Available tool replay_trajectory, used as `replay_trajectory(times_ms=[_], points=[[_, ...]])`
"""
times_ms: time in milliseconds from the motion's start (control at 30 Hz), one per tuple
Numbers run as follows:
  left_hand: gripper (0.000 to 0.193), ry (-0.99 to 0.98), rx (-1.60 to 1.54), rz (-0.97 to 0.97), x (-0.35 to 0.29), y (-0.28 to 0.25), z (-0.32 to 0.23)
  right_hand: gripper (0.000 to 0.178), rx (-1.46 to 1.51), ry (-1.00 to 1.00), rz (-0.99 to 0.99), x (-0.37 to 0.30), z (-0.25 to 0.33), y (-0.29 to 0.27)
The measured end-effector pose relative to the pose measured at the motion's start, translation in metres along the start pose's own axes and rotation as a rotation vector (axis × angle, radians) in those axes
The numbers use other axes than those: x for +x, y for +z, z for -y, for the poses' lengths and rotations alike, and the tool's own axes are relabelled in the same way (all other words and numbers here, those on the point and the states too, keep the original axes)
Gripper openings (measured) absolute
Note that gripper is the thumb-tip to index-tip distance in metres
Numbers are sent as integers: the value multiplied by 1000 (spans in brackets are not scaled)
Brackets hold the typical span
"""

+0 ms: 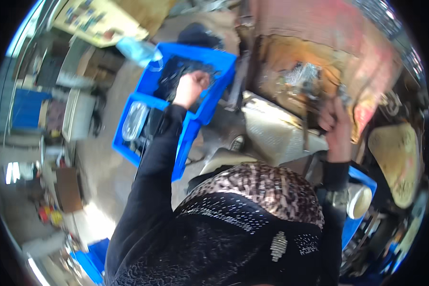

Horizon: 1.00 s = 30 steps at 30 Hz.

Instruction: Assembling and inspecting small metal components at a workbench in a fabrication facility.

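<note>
My left hand (191,88) is over the blue crate (226,64) on the left, its fingers curled closed. Whatever they may hold is hidden. Dark small pieces (169,76) lie heaped in that crate, under and around the hand. On the right, my right hand (336,125) is raised beside the machine's worn, orange-brown work area (276,62). Its fingers are bent together and slightly blurred, close to a small greyish part (342,90). I cannot make out what they grip. Shiny clear material (302,76) lies in the work area just beyond this hand.
A second blue crate (121,143) with a clear plastic container (135,121) adjoins the first. A light-blue face mask (137,51) hangs at the crate's corner. A pale panel (271,126) stands below the machine. A yellowish padded board (395,162) is at the far right.
</note>
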<state>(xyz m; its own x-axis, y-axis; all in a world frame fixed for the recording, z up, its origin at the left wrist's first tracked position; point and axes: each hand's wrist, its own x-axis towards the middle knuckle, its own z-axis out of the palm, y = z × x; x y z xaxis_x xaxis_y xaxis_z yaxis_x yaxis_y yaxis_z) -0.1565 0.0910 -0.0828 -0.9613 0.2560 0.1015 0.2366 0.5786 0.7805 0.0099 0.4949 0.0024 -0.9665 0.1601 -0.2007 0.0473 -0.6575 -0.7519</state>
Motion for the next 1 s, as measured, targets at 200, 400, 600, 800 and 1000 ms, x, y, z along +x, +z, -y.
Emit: replay_trajectory(times_ms=[200, 400, 600, 800, 1000], points=[[19, -267, 44, -13, -18, -33, 125, 20, -164, 133, -160, -15, -2, -26], [20, -112, 409, -4, 16, -3, 195, 22, -107, 117, -339, -37, -18, -51], [37, -211, 769, 367, 33, -12, 253, 50, 164, 182, -354, -31, -24, -18], [29, -90, 856, 329, 56, 27, 263, 68, 285, 93, -145, -38, -13, -29], [26, -161, 827, 365, 45, 8, 248, 70, 120, 121, -302, -29, -23, -17]])
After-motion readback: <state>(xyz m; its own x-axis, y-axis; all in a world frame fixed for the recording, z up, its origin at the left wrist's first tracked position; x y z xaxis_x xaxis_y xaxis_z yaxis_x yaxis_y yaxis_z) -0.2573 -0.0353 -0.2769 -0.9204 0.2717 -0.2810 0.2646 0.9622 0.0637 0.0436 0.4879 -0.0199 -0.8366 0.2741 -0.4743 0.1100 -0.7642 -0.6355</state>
